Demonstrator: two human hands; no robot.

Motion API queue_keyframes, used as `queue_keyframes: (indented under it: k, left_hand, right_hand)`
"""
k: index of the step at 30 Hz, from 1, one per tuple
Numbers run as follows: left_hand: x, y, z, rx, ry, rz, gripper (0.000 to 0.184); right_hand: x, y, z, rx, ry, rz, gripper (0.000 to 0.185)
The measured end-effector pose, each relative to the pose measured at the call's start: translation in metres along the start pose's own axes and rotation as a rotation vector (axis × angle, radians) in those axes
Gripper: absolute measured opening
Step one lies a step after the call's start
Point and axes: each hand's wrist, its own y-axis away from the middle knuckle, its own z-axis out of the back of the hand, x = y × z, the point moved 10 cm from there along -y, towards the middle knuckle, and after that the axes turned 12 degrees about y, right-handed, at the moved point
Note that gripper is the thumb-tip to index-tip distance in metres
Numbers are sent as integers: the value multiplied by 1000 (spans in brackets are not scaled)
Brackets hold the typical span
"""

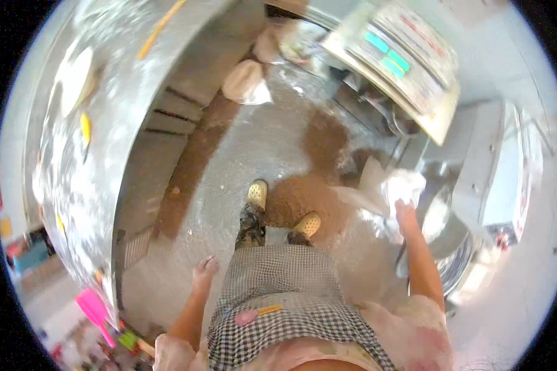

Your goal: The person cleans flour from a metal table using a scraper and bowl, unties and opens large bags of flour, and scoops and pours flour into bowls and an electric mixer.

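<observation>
My right hand (pixel 406 214) reaches out to the right and grips a crumpled white bag (pixel 403 185), which looks like thin plastic. A large metal bowl (pixel 452 238) with something white in it stands just beside that forearm. My left hand (pixel 206 267) hangs low at my left side, away from any object. Its fingers look curled in, with white powder on them, and I see nothing in them.
On the left runs a metal worktable (pixel 120 93) dusted with white powder, bearing a yellow-handled tool (pixel 85 128) and a wooden stick (pixel 161 28). A scale-like box (pixel 393 52) sits on a stand ahead right. Sacks (pixel 244 83) lie on the floor; a pink scoop (pixel 94 307) is lower left.
</observation>
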Motion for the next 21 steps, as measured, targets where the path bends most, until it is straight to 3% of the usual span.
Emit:
queue_keyframes:
  k: [1, 4, 5, 6, 8, 10, 12, 15, 18, 20, 21]
  left_hand:
    - [11, 6, 11, -13, 12, -10, 29]
    - [36, 11, 5, 112, -19, -23, 33]
    - [21, 16, -9, 180, -249, -130, 38]
    - [2, 22, -26, 227, -479, -233, 43]
    - [-32, 38, -51, 278, -473, -99, 58]
    - [-68, 42, -68, 316, -490, -653, 75]
    - [-129, 75, -68, 379, -389, -683, 90]
    - [-215, 132, -45, 428, -256, -927, 102]
    - [-273, 170, 11, 315, -176, -1018, 108]
    - [-304, 193, 63, 267, 73, -957, 113]
    - [-316, 206, 91, 172, 140, -1019, 101]
  right_hand:
    - [-8, 26, 20, -135, -567, -270, 31]
    - [73, 102, 93, -6, -639, -251, 50]
    - [101, 130, 113, 61, -659, -248, 55]
    - [113, 147, 130, -34, -634, -201, 50]
    - [160, 204, 184, -14, -518, -219, 44]
    - [201, 251, 238, -19, -435, -1, 40]
    - [236, 289, 279, -68, -362, 93, 40]
    - [296, 344, 328, -155, -278, 225, 40]
    - [357, 387, 364, -242, -232, 385, 40]
    - [403, 414, 390, -299, -215, 516, 40]
    - [430, 424, 400, -320, -212, 587, 41]
